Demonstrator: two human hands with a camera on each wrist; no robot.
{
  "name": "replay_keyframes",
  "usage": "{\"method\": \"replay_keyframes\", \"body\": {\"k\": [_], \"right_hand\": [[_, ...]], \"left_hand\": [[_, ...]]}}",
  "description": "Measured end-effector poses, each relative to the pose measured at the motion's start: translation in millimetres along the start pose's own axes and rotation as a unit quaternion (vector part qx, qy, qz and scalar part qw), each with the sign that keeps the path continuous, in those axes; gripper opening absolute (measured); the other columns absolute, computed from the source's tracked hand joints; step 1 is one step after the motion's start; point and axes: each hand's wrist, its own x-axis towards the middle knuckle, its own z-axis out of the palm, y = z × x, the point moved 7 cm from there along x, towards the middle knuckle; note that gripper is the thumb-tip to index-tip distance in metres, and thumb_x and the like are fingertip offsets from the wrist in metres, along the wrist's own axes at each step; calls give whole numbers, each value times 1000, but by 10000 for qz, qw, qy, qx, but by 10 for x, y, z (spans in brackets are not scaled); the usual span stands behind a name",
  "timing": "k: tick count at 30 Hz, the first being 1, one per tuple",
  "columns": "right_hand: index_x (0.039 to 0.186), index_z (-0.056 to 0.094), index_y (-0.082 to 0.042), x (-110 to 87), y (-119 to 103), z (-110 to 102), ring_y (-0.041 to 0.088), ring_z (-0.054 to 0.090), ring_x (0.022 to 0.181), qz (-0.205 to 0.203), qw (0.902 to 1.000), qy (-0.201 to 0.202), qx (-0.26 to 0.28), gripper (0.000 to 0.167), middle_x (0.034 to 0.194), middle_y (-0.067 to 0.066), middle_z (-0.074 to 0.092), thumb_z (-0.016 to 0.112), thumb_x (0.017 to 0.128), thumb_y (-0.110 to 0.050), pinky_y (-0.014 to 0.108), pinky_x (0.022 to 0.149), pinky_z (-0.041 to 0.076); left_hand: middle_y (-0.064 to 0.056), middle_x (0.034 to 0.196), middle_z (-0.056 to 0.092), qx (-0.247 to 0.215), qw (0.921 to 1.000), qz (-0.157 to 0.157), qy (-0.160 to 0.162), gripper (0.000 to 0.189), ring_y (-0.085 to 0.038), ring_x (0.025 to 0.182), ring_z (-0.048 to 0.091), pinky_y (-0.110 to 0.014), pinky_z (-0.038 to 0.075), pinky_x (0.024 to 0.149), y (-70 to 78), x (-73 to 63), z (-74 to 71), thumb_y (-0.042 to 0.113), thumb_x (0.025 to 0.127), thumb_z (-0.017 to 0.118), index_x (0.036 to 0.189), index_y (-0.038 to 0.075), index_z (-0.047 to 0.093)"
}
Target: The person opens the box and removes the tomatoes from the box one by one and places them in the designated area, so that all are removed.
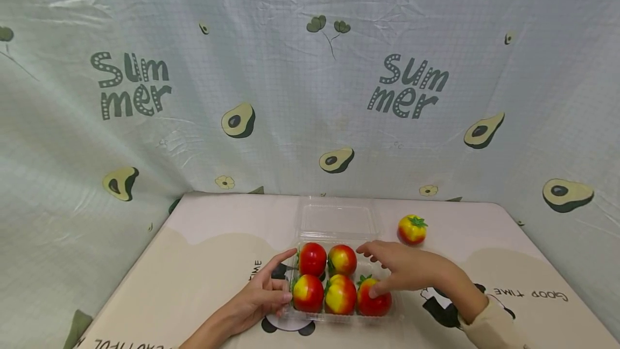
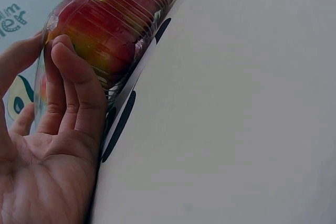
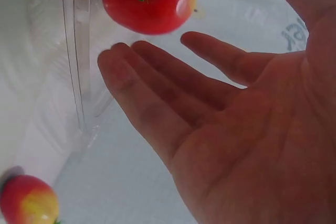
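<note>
L hand (image 1: 256, 300) grips left end of clear box (image 1: 334, 317), fingers bent against its wall; R hand (image 1: 411, 268) released, fingers spread over box's right side, thumb over front-right fruit (image 1: 378, 306), contact can't tell; box sits on table (image 1: 203, 268) btwn hands, w/ 5 red-yellow fruits, 3 in front row, 2 behind at left & ctr; hinged lid (image 1: 337, 221) folded back, away from person; loose fruit (image 1: 410, 232) on table, far right of box, near lid; printed cloth (image 1: 281, 160) w/ avocados & "summer" hangs behind.
</note>
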Motion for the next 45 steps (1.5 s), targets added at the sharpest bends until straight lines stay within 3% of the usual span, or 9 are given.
{"method": "replay_keyframes", "body": {"k": [8,14,19,26,34,45], "right_hand": [[135,57,-13,30,-60,44,20,68,107,261,9977,-407,-483,59,117,2,71,82,87,-38,39,90,61],[135,58,-15,64,-69,91,12,66,98,754,9916,-710,-777,60,108,-4,72,82,86,-41,37,92,60],[135,58,-15,120,-97,125,10,62,91,937,9860,-860,-1075,61,100,-6,70,81,86,-45,36,92,60],[132,61,-14,185,-136,149,11,61,92,1074,9785,-1062,-1402,62,106,-4,70,82,85,-48,39,96,58],[121,65,-16,225,-129,186,14,59,87,1277,9730,-1273,-1439,51,97,-5,67,84,83,-45,38,90,58],[125,67,-16,285,-134,218,14,60,93,1319,9670,-1394,-1673,56,107,-4,70,87,80,-42,41,98,58]], "left_hand": [[2,80,63,9,10000,32,6,90,-10,64,59,-20,57,67,5,-1,2,6,96,66,165,24,11],[2,80,63,17,10000,16,41,91,-10,65,59,-19,57,67,0,3,-2,6,95,67,166,24,11],[2,80,63,13,10000,23,41,91,-9,65,59,-19,57,67,0,0,-7,6,95,67,165,24,11],[2,80,62,10,10000,45,35,91,-9,65,59,-19,57,66,-3,-7,-6,6,95,66,165,24,11],[2,80,62,13,10000,42,44,91,-9,65,59,-19,57,67,11,-4,2,6,96,66,165,25,12],[3,80,62,-6,10000,70,-7,91,-9,65,60,-19,57,67,-1,1,0,6,96,66,166,24,11]]}}
